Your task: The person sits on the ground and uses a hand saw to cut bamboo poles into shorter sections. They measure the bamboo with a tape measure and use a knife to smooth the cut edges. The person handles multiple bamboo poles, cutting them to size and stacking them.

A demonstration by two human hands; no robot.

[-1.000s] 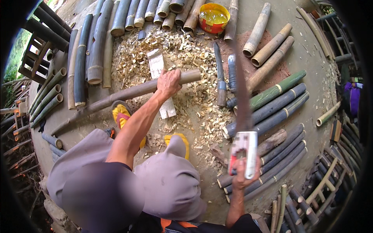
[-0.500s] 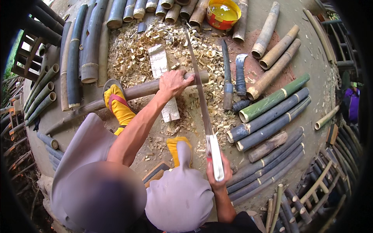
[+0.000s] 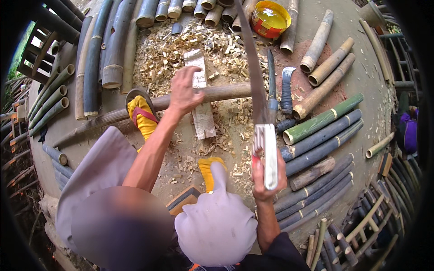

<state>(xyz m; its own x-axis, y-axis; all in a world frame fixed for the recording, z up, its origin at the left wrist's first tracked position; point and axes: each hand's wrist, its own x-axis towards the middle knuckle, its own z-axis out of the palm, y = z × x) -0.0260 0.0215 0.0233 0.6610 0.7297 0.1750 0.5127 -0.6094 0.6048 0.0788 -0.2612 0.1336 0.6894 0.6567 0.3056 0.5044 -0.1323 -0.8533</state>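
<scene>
A long brown bamboo pole (image 3: 226, 91) lies across a pale, scored wooden board (image 3: 204, 124) on the ground. My left hand (image 3: 183, 92) is over the pole beside the board, its fingers apart and not wrapped round it; whether it touches the pole I cannot tell. My right hand (image 3: 269, 180) grips the white handle of a hand saw (image 3: 258, 86). The long dark blade points away from me, just past the pole's right end, and seems raised off it. My left foot, in a yellow sock and sandal (image 3: 142, 115), rests against the pole.
Wood chips (image 3: 158, 49) cover the ground around the board. To the right lie a long-bladed knife (image 3: 272, 86), a hooked blade with a wrapped handle (image 3: 286, 90) and a green bamboo piece (image 3: 323, 119). A yellow-red tub (image 3: 270, 19) of liquid stands at the far side. Cut bamboo surrounds the area.
My left hand has loosened from the pole and shifted left, its fingers spreading. My right hand has lifted the saw away from the pole, up and to the right.
</scene>
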